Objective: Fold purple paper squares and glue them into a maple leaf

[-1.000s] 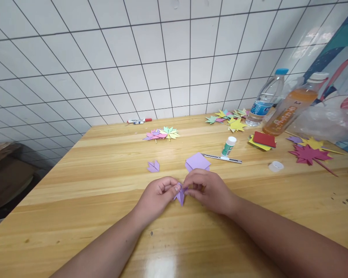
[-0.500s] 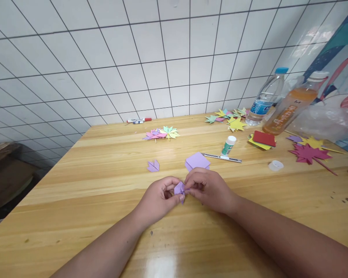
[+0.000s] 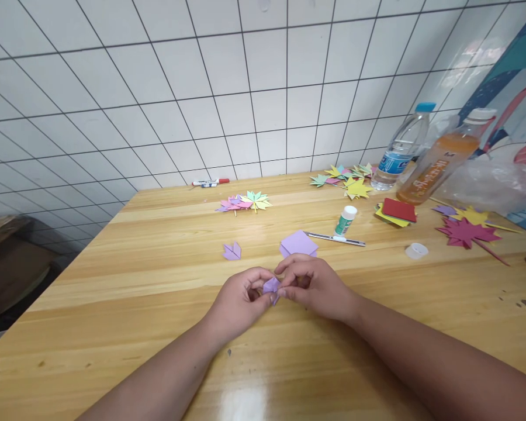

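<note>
1. Pinching small folded light-purple paper piece (image 3: 271,285) between thumb and fingers of left hand (image 3: 239,299); sitting at its fingertips, on its right.
2. Gripping right edge of same piece with thumb and fingertips of right hand (image 3: 318,287); hiding part of that edge, so exact finger placement can't be told.
3. Holding piece between both hands, over light wood-grain bench (image 3: 158,304); can't tell if touching it.
4. Can see flat light-purple square paper sheets (image 3: 298,242) just beyond right hand, partly covered by it.
5. Also got loose light-purple folded paper piece with pointed ends (image 3: 232,251) on bench, beyond left hand, apart from it.
6. Further beyond right hand, can see upright white-capped green-and-white cylinder (image 3: 345,222) near thin dark-and-white pen-like tool (image 3: 353,242).
</note>
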A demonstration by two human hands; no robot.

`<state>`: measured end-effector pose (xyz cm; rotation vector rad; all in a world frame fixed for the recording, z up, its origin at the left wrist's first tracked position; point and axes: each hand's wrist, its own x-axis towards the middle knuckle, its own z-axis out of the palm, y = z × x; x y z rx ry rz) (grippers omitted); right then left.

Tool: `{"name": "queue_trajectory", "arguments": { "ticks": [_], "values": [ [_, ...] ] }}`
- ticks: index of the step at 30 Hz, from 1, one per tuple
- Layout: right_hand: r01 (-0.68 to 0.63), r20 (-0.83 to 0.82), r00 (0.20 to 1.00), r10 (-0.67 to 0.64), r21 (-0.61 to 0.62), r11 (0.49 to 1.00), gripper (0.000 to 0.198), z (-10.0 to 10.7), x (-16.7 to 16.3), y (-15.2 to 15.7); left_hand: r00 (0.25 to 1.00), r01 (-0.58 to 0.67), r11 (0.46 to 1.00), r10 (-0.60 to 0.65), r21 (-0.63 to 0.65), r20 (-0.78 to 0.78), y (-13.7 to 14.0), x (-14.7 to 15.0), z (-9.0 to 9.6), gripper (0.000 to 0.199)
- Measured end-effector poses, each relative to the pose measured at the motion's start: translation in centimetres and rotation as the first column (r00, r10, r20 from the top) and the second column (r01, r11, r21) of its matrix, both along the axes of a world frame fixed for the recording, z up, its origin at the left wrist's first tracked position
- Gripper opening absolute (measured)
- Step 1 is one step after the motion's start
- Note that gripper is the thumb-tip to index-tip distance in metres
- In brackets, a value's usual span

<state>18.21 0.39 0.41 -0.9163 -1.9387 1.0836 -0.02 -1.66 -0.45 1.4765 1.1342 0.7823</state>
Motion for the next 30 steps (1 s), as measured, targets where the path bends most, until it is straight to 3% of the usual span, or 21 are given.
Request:
{"name": "queue_trajectory", "arguments": {
  "ticks": [6,15,19,22,25,30],
  "values": [
    [-0.027,0.015,1.000,0.027,0.035,0.999,0.012,0.2,0.2,0.0,0.999,0.035,0.999,-0.035,-0.006,0.003,0.0,-0.1,0.3,0.015],
    [-0.073,0.121,0.991,0.052,0.173,0.982,0.023,-0.3,0.3,-0.3,0.993,0.023,0.996,-0.012,-0.087,0.118,0.4,-0.3,1.1,0.029],
    [-0.095,0.072,0.994,0.082,0.194,0.976,0.021,0.3,0.4,0.0,0.975,0.037,0.995,-0.015,-0.094,0.223,0.4,-0.6,1.3,0.032],
    [-0.062,-0.010,0.998,0.063,0.099,0.993,0.023,0.5,0.4,0.3,0.967,0.005,0.996,0.019,-0.094,0.253,0.6,-0.8,1.0,0.031],
    [0.005,-0.071,0.997,-0.012,-0.093,0.996,0.021,0.4,0.2,0.5,0.984,-0.007,0.997,0.020,-0.076,0.176,0.5,-0.7,0.7,0.033],
    [0.049,-0.111,0.989,-0.095,-0.359,0.932,0.023,0.0,-0.1,0.4,0.996,-0.018,0.999,0.021,-0.039,0.092,0.2,-0.3,0.7,0.038]
  ]
}}
